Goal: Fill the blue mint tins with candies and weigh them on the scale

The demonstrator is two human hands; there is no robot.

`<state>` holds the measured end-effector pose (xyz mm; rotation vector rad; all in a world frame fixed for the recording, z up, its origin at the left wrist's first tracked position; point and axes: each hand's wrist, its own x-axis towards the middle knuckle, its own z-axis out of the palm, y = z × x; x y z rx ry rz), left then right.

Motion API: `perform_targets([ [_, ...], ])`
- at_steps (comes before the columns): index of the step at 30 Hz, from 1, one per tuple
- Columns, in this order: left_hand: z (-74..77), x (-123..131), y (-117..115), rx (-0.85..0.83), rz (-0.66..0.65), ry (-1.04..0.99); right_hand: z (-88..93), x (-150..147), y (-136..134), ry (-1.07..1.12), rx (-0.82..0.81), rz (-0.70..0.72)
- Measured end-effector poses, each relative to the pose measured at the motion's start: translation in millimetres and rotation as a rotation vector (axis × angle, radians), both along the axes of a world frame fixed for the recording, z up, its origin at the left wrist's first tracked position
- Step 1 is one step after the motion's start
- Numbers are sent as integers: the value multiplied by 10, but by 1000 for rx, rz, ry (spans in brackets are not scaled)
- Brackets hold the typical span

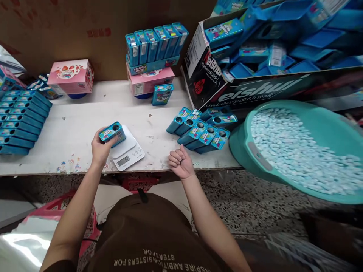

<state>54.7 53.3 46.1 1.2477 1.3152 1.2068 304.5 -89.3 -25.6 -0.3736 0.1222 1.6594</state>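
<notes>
my left hand is closed in a firm grasp around a flat, rectangular teal-blue tin with a printed label, the fingers curling up around its near side. the tin is held just above the far corner of a small white plastic kitchen scale; its lower corner overlaps the platform, and i cannot tell whether they touch. its long axis lies nearly across my view, rising slightly to the right, and its round dark opening faces up, toward the right end. my right hand is clenched in a loose, empty fist near the front edge of a long white board.

just past that fist lies a cluster of matching blue tins, with open board between it and the scale. more open board runs left to rows of blue tins at the left edge. farther back stand a pink printed box and a stack of upright blue tins. to the right, a black printed carton is heaped with blue tins, and a tilted teal plastic tub holds small, pale round pieces beyond the board's right end.
</notes>
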Motion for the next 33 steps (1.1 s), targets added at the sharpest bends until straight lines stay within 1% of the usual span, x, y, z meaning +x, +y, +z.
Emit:
perform_targets([
  [3,-66,6,10,41,-45,78,-36,3,-10,7,17,-18],
  [6,-77,-25,-5,108,-35,144,-35,10,-9,-21,3,-34],
  [8,-21,-72,-38,150,13,153,-1,0,-3,-72,-29,-37],
  [10,89,-151,-95,192,66,152,56,-48,10,-173,-79,-28],
  [12,224,-272,-175,237,120,165,123,-147,31,-366,-154,-7],
  [14,333,-431,-263,271,180,181,185,-289,63,-660,-222,17],
  [15,360,-521,-302,285,221,182,210,-366,84,-825,-237,36],
  [17,339,-704,-357,303,329,167,248,-502,136,-1113,-219,92],
  [18,291,-790,-370,302,388,151,262,-554,164,-1206,-196,127],
  [19,223,-866,-372,290,444,133,274,-591,190,-1253,-180,155],
  [21,50,-984,-355,232,515,97,291,-619,230,-1220,-186,182],
  [23,-121,-1053,-327,167,541,69,301,-593,245,-1093,-219,181],
  [25,-238,-1085,-312,108,521,73,296,-531,238,-956,-223,194],
  [27,-279,-1087,-340,90,468,135,272,-450,221,-831,-201,217],
  [28,-273,-1075,-380,112,450,209,254,-407,212,-768,-190,228],
  [29,-255,-1052,-440,166,460,316,233,-364,203,-701,-181,238],
  [31,-204,-954,-617,355,511,588,183,-278,188,-563,-175,249],
  [32,-181,-873,-729,456,493,719,158,-239,181,-494,-174,246],
  [33,-164,-770,-847,539,412,828,132,-202,173,-428,-172,234],
])
